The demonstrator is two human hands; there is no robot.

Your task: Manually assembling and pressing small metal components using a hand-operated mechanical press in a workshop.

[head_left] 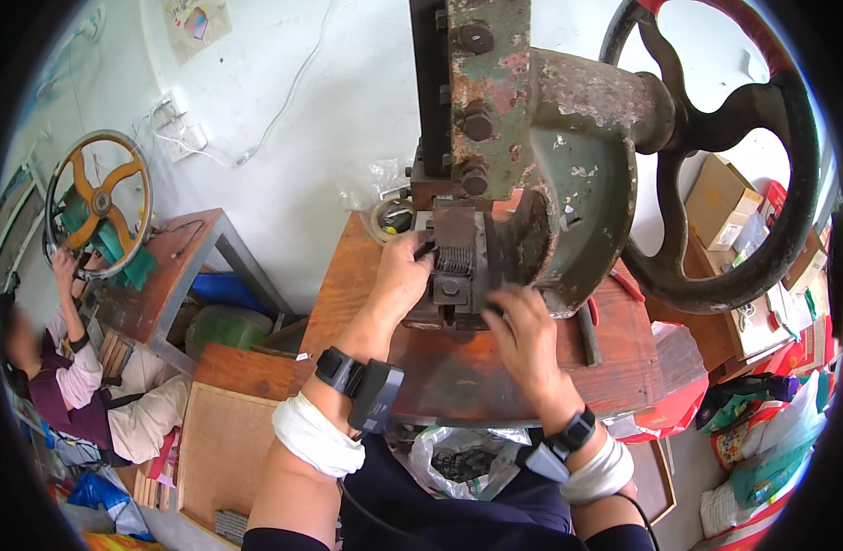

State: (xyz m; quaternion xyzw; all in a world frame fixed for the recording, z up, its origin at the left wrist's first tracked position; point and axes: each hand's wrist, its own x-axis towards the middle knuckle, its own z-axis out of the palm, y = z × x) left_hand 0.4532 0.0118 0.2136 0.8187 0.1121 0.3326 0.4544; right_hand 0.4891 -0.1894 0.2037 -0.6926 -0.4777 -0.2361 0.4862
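A heavy, rusty green press machine [568, 174] with a large dark flywheel [715, 156] stands on a worn wooden bench [458, 367]. My left hand [398, 275] reaches to the left side of the die block [453, 275] under the ram, fingertips pinching a small dark part there. My right hand [522, 335] rests at the right front of the same die block, fingers curled against it. Both wrists carry black bands with small devices and white wraps.
A clear plastic bag of small dark parts [458, 459] lies in my lap. A wooden tray [224, 450] sits low left. Another person [81, 386] sits at a second press with an orange handwheel [100, 202]. Cardboard boxes [724, 202] and bags crowd the right.
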